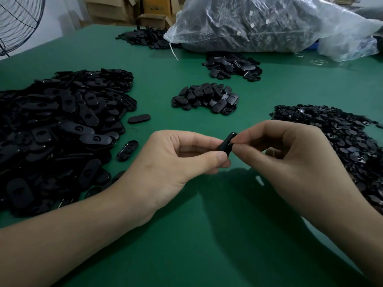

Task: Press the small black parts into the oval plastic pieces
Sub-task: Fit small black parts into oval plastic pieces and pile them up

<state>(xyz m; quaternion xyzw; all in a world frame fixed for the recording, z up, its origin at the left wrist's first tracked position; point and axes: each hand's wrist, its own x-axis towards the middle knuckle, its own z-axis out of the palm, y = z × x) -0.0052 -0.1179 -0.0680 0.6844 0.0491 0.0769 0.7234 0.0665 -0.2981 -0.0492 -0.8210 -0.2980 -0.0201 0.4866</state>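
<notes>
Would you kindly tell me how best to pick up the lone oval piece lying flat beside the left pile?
Pinch the lone oval piece across its two long sides, coming straight down from above: it lies flat on the green table, apart from the left pile.

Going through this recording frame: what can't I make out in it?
1. Head view: whether a small part sits in the oval piece. The left hand and right hand pinch it, and their fingertips cover the spot.
2. Head view: the bag contents, blurred behind cloudy plastic.
3. Head view: the right pile, cut by the right edge, parts too small.
4. Head view: the fan, cut by the left and top edges.
</notes>
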